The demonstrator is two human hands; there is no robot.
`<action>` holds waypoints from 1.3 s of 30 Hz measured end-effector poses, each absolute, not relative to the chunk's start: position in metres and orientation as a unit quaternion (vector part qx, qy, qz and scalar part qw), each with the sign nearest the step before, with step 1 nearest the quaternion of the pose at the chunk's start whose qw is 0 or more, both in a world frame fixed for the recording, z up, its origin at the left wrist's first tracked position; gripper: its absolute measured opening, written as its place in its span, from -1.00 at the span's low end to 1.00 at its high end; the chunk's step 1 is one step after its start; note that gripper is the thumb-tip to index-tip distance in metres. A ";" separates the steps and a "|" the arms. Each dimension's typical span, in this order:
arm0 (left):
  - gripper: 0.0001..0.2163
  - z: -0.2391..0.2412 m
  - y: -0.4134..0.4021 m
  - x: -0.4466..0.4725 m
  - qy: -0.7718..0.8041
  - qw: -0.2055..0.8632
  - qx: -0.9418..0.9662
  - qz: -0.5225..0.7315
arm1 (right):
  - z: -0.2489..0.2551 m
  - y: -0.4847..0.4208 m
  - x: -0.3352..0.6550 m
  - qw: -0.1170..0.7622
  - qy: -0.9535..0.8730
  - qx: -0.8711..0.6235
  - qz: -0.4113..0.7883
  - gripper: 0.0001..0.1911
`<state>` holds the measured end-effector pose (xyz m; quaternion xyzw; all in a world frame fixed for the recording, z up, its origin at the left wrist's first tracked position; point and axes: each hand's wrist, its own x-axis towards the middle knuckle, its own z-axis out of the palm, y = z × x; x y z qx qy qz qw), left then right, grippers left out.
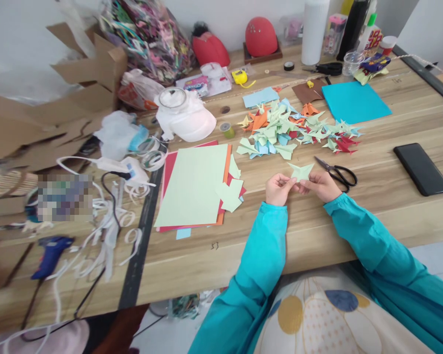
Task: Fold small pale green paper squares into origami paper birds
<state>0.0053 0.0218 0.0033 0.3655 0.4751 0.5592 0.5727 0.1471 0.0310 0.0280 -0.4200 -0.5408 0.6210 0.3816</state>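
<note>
Fingers of the left hand and right hand pinch a pale-green folded paper between them, seemingly nearly shaped, with a folded-paper heap apparently finished at its eleven o'clock and flat paper sheets unfolded at nine.

Head-worn view from close above, forward and down across the worktable

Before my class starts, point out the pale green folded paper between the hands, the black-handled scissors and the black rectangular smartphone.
Pale green folded paper (301, 172): head view, middle of its visible face.
Black-handled scissors (331, 168): head view, near the pivot.
Black rectangular smartphone (423, 169): head view, middle of the screen.
</note>
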 end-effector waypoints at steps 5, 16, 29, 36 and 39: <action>-0.68 0.005 0.022 0.006 0.475 0.573 0.361 0.562 | 0.030 0.031 0.148 0.378 -0.517 -0.416 0.645 -0.60; -0.68 0.007 0.020 0.006 0.487 0.565 0.363 0.558 | 0.031 0.031 0.146 0.392 -0.531 -0.427 0.618 -0.66; -0.65 0.016 0.021 0.006 0.428 0.653 0.295 0.551 | 0.031 0.034 0.149 0.405 -0.506 -0.415 0.639 -0.68; -0.64 0.009 0.021 0.007 0.453 0.590 0.358 0.565 | 0.034 0.032 0.148 0.402 -0.511 -0.411 0.639 -0.68; -0.63 0.010 0.021 0.006 0.460 0.577 0.373 0.563 | 0.032 0.032 0.148 0.399 -0.522 -0.411 0.631 -0.67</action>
